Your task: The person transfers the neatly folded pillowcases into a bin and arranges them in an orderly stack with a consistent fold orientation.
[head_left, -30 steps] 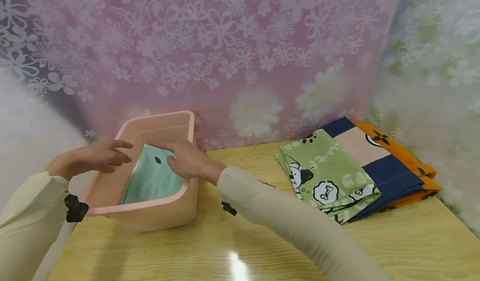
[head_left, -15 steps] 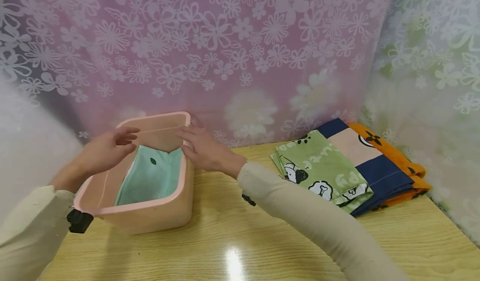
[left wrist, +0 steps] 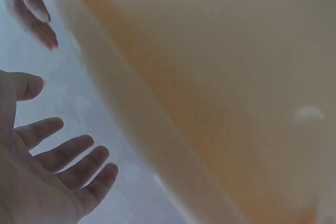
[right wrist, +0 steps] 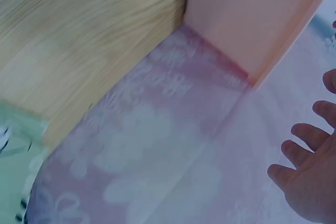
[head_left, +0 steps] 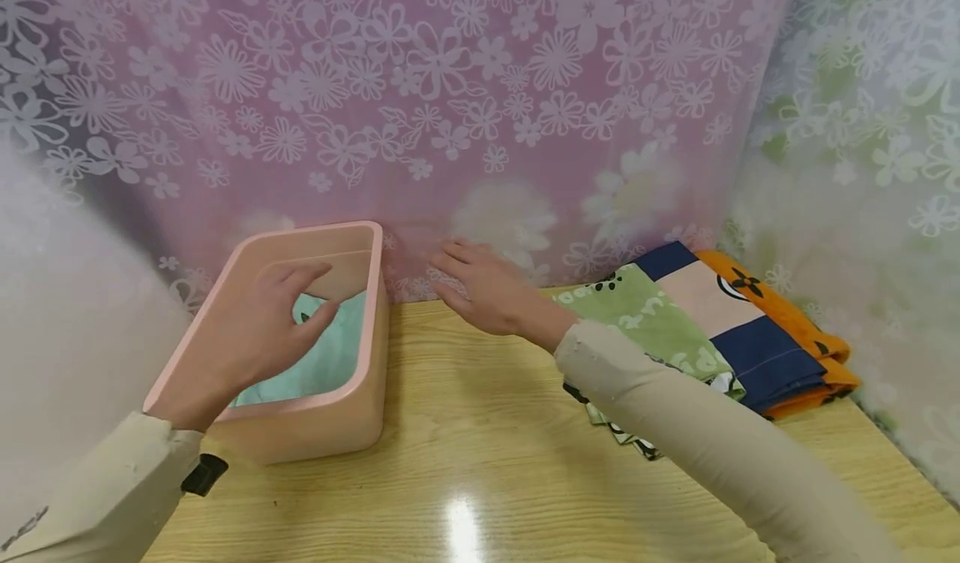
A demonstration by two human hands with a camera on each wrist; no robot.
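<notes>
My left hand [head_left: 258,325] hovers over the pink plastic bin [head_left: 375,321] at the left of the head view, its fingers spread and holding nothing. Inside the bin lies a folded mint-green cloth [head_left: 341,350], partly hidden behind that hand. Right of the bin, my right hand [head_left: 487,288] is in the air above the back of the table, fingers extended, with nothing in it. It is between the bin and a stack of folded cloths. On top of the stack is a light green printed cloth [head_left: 660,317], partly covered by my right sleeve in this view.
Under the green cloth lie a folded navy and beige cloth [head_left: 772,350] and an orange one [head_left: 813,329]. All stand on a wooden table [head_left: 450,446]. A pink flowered curtain [head_left: 450,129] hangs along the back edge, and a pale one [head_left: 862,213] hangs at the right.
My right hand has left the bin and moved right, toward the stack of cloths. My left hand has shifted a little right and nearer to me, over the bin. The mint-green cloth stays inside.
</notes>
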